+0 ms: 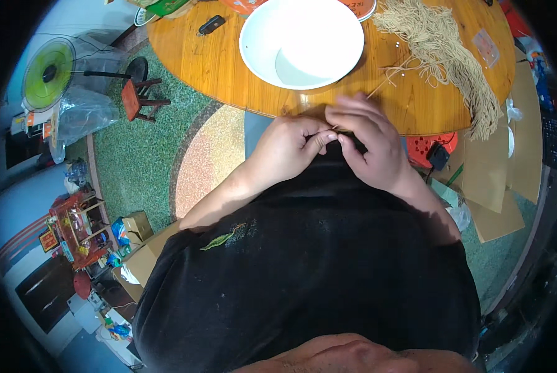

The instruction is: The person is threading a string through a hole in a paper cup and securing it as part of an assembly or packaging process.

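Observation:
My left hand is closed in front of my belly, its thumb and index finger pinching the tip of a thin tan cord. Close against it, my right hand is also closed, thumb bent toward the fingers on the same cord. Its upper fingers are smeared by motion, and most of the held cord is hidden between the hands. The cord appears to lead over the table edge toward a large loose hank of tan cord at the table's right, whose ends hang over the edge.
A white basin stands on the round wooden table, with a small black object to its left. Below the table's right side are a red plastic basket and cardboard. A stool and green fan stand left.

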A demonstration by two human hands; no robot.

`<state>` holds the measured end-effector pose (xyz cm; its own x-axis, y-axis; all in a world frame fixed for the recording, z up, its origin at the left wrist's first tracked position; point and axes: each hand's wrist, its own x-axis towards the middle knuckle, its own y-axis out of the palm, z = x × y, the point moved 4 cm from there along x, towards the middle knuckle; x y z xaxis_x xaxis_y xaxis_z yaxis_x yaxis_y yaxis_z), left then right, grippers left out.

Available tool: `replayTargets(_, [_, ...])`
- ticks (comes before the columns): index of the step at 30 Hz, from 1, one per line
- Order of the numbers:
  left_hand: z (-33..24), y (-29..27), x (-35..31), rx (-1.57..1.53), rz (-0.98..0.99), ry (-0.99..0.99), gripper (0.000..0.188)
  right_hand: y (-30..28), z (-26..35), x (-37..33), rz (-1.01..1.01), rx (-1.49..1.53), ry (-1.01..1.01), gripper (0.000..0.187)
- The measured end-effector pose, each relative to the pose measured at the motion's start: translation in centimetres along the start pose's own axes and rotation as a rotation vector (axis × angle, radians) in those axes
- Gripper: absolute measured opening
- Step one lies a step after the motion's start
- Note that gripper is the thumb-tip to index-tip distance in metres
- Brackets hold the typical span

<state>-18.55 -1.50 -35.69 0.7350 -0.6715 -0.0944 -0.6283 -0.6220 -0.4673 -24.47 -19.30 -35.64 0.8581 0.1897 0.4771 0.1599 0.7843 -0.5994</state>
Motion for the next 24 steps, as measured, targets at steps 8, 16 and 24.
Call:
replayTargets(8, [0.6, -0.9, -0.3, -0.051, 0.057, -0.129, 0.023, 0.8, 0.2, 0.8, 0.008, 0.186, 0.053, 0.020])
replayTargets(16, [0.2, -0.5, -0.3, -0.113, 0.063, -0.178, 0.023, 0.1, 0.2, 0.5, -0.004, 0.096, 0.012, 0.009])
replayTargets(24, [-7.9, -1.3, 1.1, 0.520, -0.595, 0.912, 0.054, -6.5, -1.8, 1.7, -0.552, 1.083, 0.274, 0.011])
